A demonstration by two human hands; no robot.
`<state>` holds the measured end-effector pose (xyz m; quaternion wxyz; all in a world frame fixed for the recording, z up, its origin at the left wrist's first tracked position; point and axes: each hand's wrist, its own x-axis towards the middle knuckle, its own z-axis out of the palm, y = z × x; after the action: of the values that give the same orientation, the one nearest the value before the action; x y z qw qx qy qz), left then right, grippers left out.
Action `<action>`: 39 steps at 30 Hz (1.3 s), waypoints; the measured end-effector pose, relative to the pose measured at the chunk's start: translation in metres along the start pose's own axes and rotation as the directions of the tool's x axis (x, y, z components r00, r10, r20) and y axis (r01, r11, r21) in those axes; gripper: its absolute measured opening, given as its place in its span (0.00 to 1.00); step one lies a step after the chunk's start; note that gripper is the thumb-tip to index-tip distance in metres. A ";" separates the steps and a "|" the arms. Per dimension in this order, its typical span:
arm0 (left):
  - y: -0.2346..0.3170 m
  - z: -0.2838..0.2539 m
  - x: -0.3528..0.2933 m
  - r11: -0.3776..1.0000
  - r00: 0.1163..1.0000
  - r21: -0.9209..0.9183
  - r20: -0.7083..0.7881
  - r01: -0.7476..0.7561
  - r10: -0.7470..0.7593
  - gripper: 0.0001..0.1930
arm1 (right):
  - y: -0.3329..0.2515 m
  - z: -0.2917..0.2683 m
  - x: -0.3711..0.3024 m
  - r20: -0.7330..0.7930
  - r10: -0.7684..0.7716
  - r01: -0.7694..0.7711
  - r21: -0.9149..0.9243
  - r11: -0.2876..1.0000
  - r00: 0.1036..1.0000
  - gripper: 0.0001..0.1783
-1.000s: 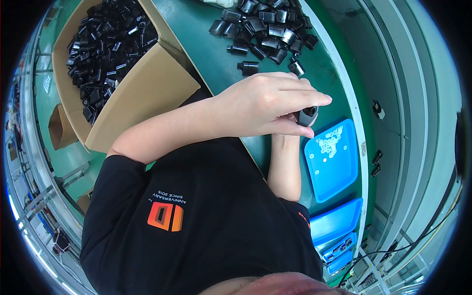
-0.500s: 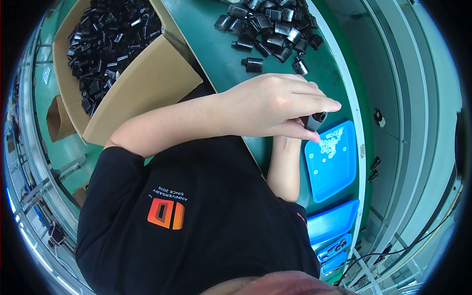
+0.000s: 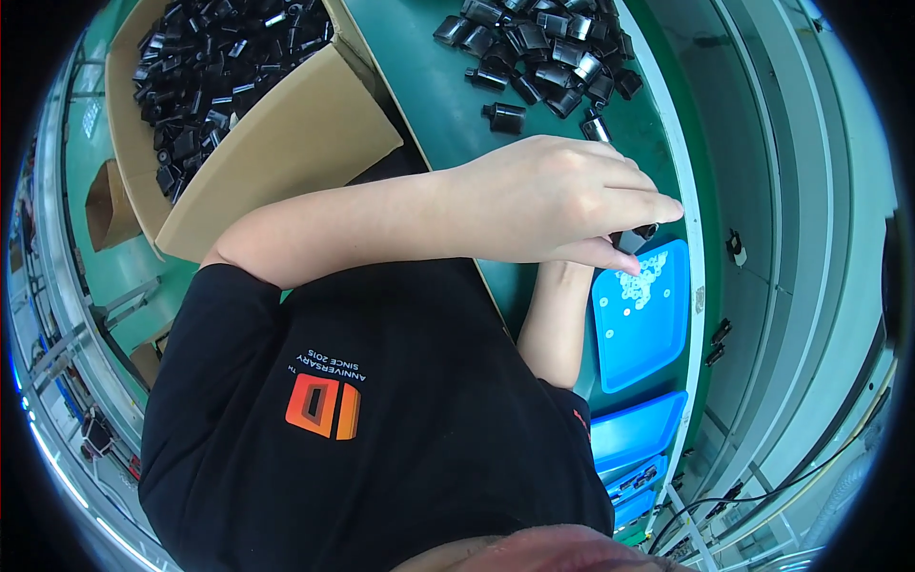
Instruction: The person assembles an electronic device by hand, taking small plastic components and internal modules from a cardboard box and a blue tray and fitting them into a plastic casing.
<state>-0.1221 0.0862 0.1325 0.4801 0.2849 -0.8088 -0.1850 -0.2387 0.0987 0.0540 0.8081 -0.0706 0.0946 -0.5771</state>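
Note:
My left hand (image 3: 572,198) reaches across from the left, back of the hand up. Its thumb and fingers are closed around a small black plastic housing (image 3: 631,238), whose end pokes out between thumb and forefinger. Behind it rises my right forearm (image 3: 558,329); the right hand is hidden under the left, so its fingers do not show. Just below the left thumb lies a blue tray (image 3: 643,348) holding several small whitish rings (image 3: 640,286). Beyond the knuckles, similar black housings (image 3: 553,48) are heaped on the green table, with one (image 3: 503,117) lying apart.
On the left stands an open cardboard box (image 3: 286,143) full of black plastic parts (image 3: 224,71). More blue trays (image 3: 639,429) line the table's right side toward me. The table's pale rim (image 3: 699,257) curves down the right. A brown carton (image 3: 112,205) sits at far left.
My left hand and the black housing have shifted slightly right, and the housing is turned a little. The view has moved slightly too. The hold is unchanged.

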 end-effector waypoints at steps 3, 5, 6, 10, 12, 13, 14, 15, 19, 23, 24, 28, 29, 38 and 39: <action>-0.002 0.001 0.000 1.000 1.000 0.025 -0.001 0.002 -0.002 0.30 | -0.001 0.000 0.002 0.026 -0.006 0.007 -0.039 0.999 1.000 0.27; -0.001 0.001 0.001 1.000 1.000 0.024 -0.004 -0.004 0.004 0.30 | -0.002 0.003 0.003 0.042 -0.017 0.020 -0.067 0.998 0.999 0.28; 0.001 0.001 0.001 1.000 1.000 0.027 -0.007 -0.009 0.009 0.30 | -0.003 0.005 0.001 0.050 -0.023 0.027 -0.081 0.996 0.998 0.28; -0.001 0.002 -0.001 1.000 1.000 0.031 -0.011 -0.003 0.004 0.30 | -0.007 0.006 -0.004 0.091 -0.035 0.046 -0.124 0.991 0.995 0.29; -0.003 0.005 0.000 1.000 1.000 0.024 -0.017 -0.012 0.012 0.30 | -0.012 0.002 0.007 0.109 -0.050 0.066 -0.145 0.987 0.993 0.30; -0.004 0.005 0.000 1.000 0.999 0.025 -0.034 -0.012 0.012 0.29 | -0.007 0.005 0.005 0.119 -0.049 0.068 -0.157 0.985 0.992 0.30; -0.004 0.004 0.000 1.000 0.999 0.027 -0.036 -0.010 0.011 0.29 | -0.007 0.005 0.005 0.129 -0.048 0.069 -0.170 0.983 0.990 0.31; -0.004 0.004 0.000 1.000 0.999 0.024 -0.041 -0.004 0.005 0.29 | -0.007 0.006 0.006 0.139 -0.046 0.071 -0.182 0.981 0.989 0.31; -0.003 0.003 0.001 1.000 1.000 0.016 -0.028 0.000 0.000 0.28 | -0.013 0.007 0.008 0.177 -0.058 0.098 -0.228 0.969 0.982 0.32; -0.006 0.004 0.000 1.000 1.000 -0.026 0.019 0.009 -0.008 0.28 | -0.021 0.009 0.010 0.218 -0.074 0.134 -0.275 0.952 0.973 0.33; -0.010 0.006 -0.002 0.999 1.000 -0.031 -0.008 0.026 -0.027 0.28 | -0.025 0.009 0.013 0.229 -0.081 0.146 -0.287 0.947 0.970 0.34; -0.021 -0.007 0.001 1.000 0.999 -0.018 -0.043 0.023 -0.024 0.27 | -0.028 0.008 0.016 0.120 -0.340 0.342 -0.596 0.727 0.933 0.46; -0.023 -0.010 0.002 0.999 0.995 0.045 -0.097 -0.018 0.023 0.27 | -0.035 -0.002 0.018 0.131 -0.447 0.407 -0.684 0.605 0.885 0.47; -0.023 -0.015 -0.008 0.965 0.964 -0.052 0.081 0.256 -0.252 0.69 | -0.056 0.026 0.001 0.205 -0.015 0.110 -0.461 0.881 0.979 0.48; -0.024 -0.007 -0.010 0.914 0.937 -0.212 0.127 0.347 -0.326 0.63 | -0.052 0.024 0.000 0.172 -0.055 0.135 -0.501 0.855 0.983 0.48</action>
<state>-0.1056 0.0744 0.1155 0.4346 0.3535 -0.7410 -0.3702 -0.2807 0.0818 0.0887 0.7357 -0.3303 0.1786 -0.5637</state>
